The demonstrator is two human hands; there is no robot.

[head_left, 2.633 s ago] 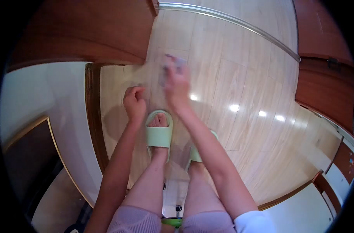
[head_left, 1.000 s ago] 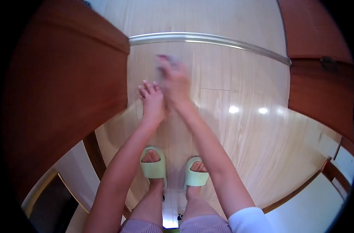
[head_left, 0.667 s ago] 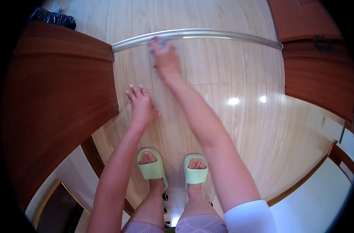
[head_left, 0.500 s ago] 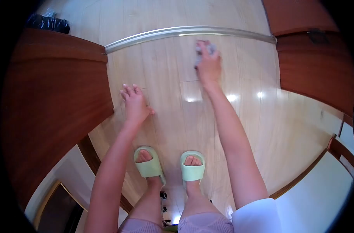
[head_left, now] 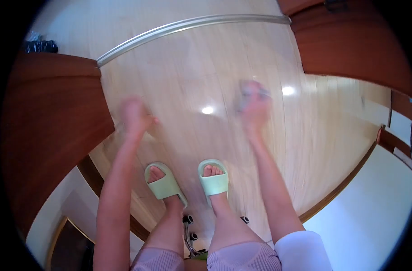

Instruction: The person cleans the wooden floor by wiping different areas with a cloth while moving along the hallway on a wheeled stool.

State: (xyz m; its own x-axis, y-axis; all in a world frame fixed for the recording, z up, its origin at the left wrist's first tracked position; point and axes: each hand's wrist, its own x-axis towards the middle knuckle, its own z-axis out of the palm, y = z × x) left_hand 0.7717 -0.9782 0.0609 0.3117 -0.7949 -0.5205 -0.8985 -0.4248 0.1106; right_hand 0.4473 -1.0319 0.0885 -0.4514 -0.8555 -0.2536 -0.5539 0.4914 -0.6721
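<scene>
My right hand, smeared by motion, is closed on a crumpled greyish cloth with pinkish patches. The cloth is low over the wooden floor, apparently against it. Off to the left, my left hand is over the floor near the brown wooden panel, holding nothing I can see. Its fingers are blurred, but the thumb sticks out to the side. Light green slippers are on my feet, below and between the two hands.
A metal threshold strip crosses the floor ahead. Reddish-brown wooden panels stand at left and right. A black plastic bag lies at the far left. Small chair casters show behind my feet.
My right hand has drawn the cloth back from the metal strip, toward me and to the right. The left hand has shifted slightly and blurred. The whole view has turned a little.
</scene>
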